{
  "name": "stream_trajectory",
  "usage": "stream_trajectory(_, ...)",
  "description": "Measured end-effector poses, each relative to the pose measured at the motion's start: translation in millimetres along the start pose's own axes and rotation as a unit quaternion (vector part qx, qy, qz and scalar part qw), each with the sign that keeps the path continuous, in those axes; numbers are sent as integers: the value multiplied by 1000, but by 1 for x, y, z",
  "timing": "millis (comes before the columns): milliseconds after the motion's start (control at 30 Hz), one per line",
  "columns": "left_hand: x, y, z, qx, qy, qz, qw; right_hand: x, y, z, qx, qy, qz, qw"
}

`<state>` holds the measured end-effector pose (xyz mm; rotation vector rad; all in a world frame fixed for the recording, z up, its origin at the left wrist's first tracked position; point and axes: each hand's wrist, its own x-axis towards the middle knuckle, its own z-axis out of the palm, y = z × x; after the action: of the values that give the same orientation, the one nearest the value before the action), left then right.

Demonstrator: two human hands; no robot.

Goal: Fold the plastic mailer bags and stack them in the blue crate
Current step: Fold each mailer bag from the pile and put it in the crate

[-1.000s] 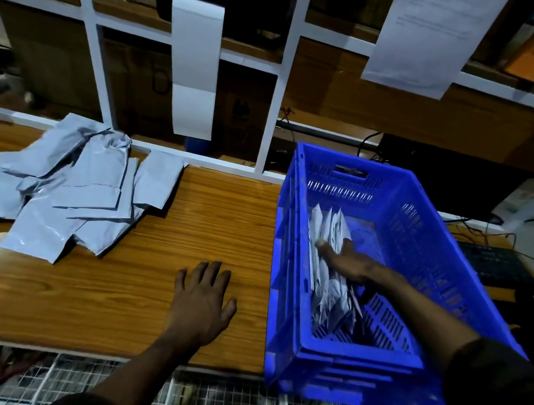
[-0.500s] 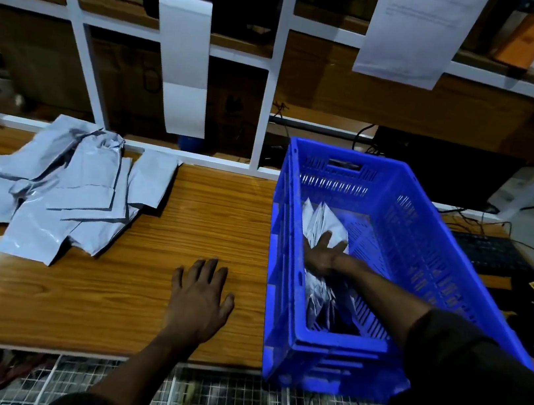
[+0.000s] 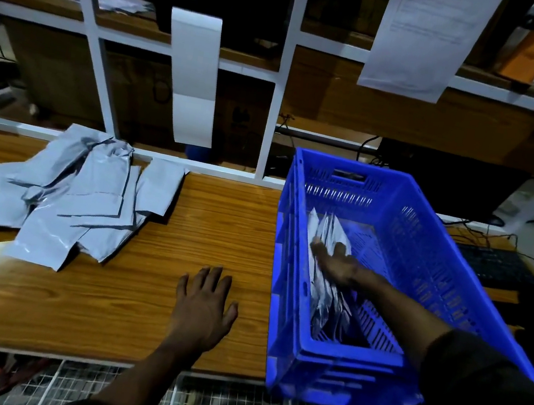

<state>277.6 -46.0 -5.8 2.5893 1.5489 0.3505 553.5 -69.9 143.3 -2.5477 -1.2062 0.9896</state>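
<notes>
So there's this long wooden workbench [image 3: 104,309] with a big blue perforated plastic crate [image 3: 424,253] parked at the right end, close enough to reach into without stepping over. Over on the left of the bench is a loose heap of flat grey plastic mailer bags [image 3: 79,198], overlapping any old way, none looking folded yet, so I'd guess most of the job is still ahead. Inside the crate, a row of folded grey mailers [image 3: 325,290] stands on edge against the left wall, probably packed that way to fit more in. The right hand [image 3: 339,265] is down in the crate with fingers spread fairly flat, pressing against that row, not gripping anything, I reckon to stop it flopping over. The left hand [image 3: 205,304] lies palm-down on the bare wood between heap and crate, fingers spread wide, holding nothing, likely just bracing.
</notes>
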Motion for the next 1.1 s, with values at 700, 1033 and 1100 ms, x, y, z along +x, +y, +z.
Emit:
stream_trajectory(700,-2,0,-3,-4,3,6,1000,10,14,-11,-5,10,0,1000)
stream_trajectory(1033,-1,-2,2,-4,11,11,1000,27,20,-13,28,95,-18,995)
stream_trajectory(1100,-1,-2,1,-6,8,12,1000,15,16,-18,6,202,-55,978)
